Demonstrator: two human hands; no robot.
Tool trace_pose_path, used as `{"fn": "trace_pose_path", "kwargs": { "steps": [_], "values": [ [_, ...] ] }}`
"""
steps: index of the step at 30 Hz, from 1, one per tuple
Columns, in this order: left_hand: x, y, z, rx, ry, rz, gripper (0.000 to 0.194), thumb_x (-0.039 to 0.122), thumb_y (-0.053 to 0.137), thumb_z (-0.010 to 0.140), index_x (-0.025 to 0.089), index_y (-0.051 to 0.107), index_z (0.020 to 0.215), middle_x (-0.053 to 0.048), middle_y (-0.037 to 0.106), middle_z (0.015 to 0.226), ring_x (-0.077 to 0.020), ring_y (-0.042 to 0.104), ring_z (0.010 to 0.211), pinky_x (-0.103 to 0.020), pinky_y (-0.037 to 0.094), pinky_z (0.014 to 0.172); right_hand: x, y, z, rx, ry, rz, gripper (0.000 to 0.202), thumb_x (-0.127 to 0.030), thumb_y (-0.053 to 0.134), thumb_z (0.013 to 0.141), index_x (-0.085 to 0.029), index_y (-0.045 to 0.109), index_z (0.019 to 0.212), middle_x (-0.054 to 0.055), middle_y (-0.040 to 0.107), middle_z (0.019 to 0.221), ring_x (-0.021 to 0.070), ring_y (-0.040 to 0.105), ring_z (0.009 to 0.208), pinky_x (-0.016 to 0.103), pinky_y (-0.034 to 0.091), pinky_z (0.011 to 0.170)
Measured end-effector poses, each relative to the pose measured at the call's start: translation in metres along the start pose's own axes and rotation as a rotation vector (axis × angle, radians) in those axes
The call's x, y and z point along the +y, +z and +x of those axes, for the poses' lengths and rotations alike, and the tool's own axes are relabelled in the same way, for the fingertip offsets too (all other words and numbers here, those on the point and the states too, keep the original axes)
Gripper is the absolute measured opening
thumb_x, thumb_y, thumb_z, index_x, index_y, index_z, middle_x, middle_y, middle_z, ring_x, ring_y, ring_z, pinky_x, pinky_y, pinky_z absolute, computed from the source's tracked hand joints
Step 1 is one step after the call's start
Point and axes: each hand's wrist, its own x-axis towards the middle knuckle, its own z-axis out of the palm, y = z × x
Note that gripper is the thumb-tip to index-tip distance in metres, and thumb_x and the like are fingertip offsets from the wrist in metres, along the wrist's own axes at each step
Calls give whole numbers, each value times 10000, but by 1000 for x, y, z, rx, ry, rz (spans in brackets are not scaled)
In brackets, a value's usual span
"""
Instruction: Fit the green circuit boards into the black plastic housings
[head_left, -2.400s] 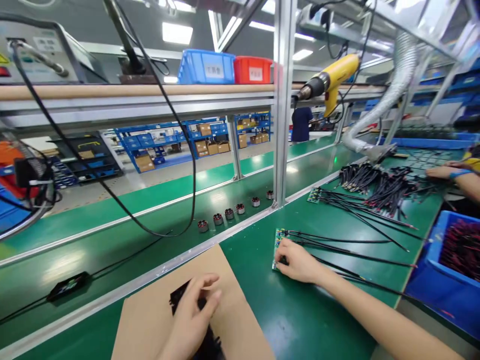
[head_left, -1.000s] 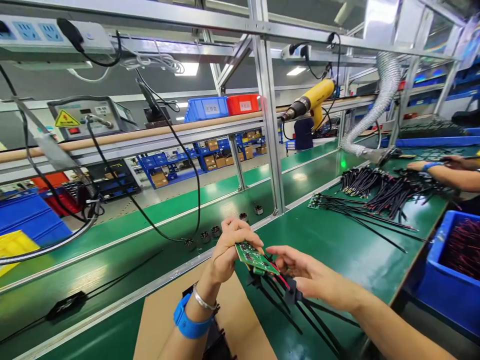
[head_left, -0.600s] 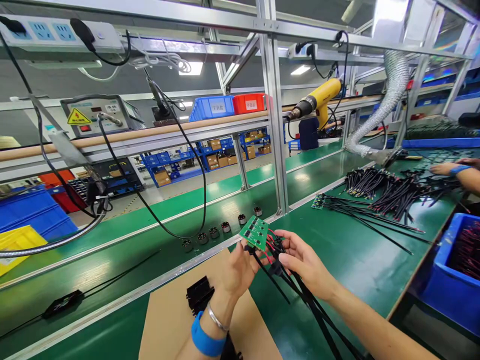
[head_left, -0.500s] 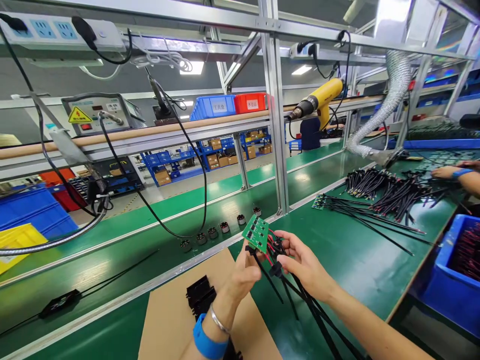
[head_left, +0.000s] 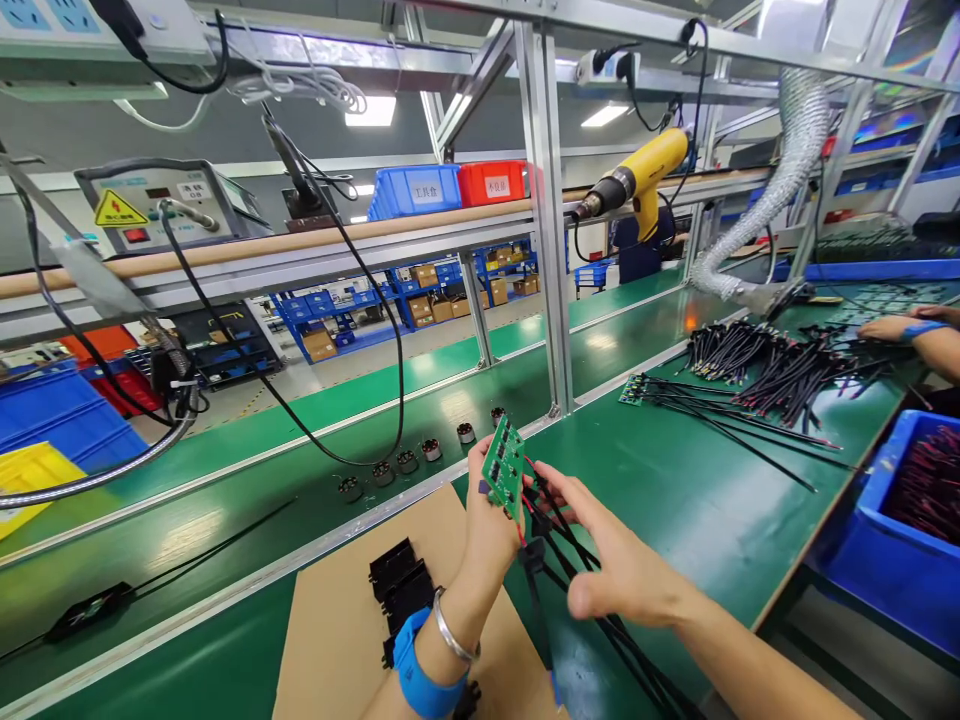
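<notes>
A green circuit board (head_left: 504, 468) is held up in my left hand (head_left: 489, 520), tilted, with red and black wires running from its lower edge. My right hand (head_left: 619, 560) is beside the black cables (head_left: 592, 590), its thumb spread away from the fingers; the fingertips reach behind the wires close to the board. Below my left wrist, black plastic housings (head_left: 403, 585) lie on a brown cardboard sheet (head_left: 330, 640).
Small round metal parts (head_left: 431, 450) line the rail. Bundled black cables (head_left: 780, 375) lie at right, near another person's hand (head_left: 885, 328). A blue bin (head_left: 862, 540) stands at the right edge. A yellow heat gun (head_left: 645, 175) hangs above.
My left hand has turned the board more upright. The thumb of my right hand has come off the wires and spread away. The whole view has shifted slightly.
</notes>
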Motion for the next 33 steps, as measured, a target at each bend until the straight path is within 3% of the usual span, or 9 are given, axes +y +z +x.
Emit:
{"fn": "trace_pose_path", "kwargs": {
  "steps": [2,6,13,16,20,23,27,31,33],
  "values": [
    [12,5,1,-10,24,67,484,215,577,797,222,428,1257,-17,625,857,-190,618,756,-324,490,738,-6,5,1,84,24,-92,1130,-595,803,617,-239,200,1503,128,378,1396,318,395,1274,487,323,1073],
    [44,4,10,-80,73,281,535,63,556,698,208,515,1211,-48,632,1036,-220,595,939,-346,446,868,-9,5,7,184,28,119,705,-424,696,818,-232,348,1400,98,508,1220,236,527,1113,415,427,991],
    [93,-16,31,-363,81,856,518,62,538,710,195,600,1207,-75,679,1032,-280,609,978,-376,452,866,-5,-22,14,236,33,478,557,-483,636,859,-267,409,1320,78,536,1142,208,648,867,377,553,771],
    [111,-22,29,-408,74,1157,518,134,476,801,201,515,1313,-85,684,973,-266,639,853,-342,477,738,-9,-33,15,9,149,483,623,-542,637,831,-263,392,1331,79,572,1084,88,556,496,221,440,393],
    [142,-52,16,-505,-7,1383,679,243,521,823,255,306,1467,-74,640,951,-262,630,803,-327,478,671,-20,-62,21,-313,322,144,721,-472,748,753,-278,412,1360,14,593,934,63,483,486,167,353,366],
    [157,-91,-8,-776,-438,1071,421,332,540,834,288,555,1253,-32,601,951,-181,615,701,-234,475,543,-26,-87,34,-577,362,-115,402,-496,665,824,-197,646,1092,-19,576,706,78,490,497,170,358,414],
    [124,-132,-61,-873,-1073,373,441,541,615,759,152,599,967,24,532,584,-82,430,339,-167,292,292,-13,-81,65,-995,418,-252,457,-550,549,866,-128,706,793,9,605,590,87,471,422,197,323,401],
    [59,-139,-108,-710,-1040,187,510,630,662,698,155,563,856,72,411,420,-78,350,286,-178,253,267,9,-16,89,-1013,212,-223,547,-369,744,692,-171,638,1191,61,668,1072,210,618,933,247,475,708],
    [37,-135,-120,-662,-1017,183,494,613,672,694,151,564,831,68,419,452,-69,337,289,-189,238,270,17,24,91,-976,91,-142,533,-356,712,732,-174,605,1221,70,648,1137,204,610,958,258,472,745]
  ]
}}
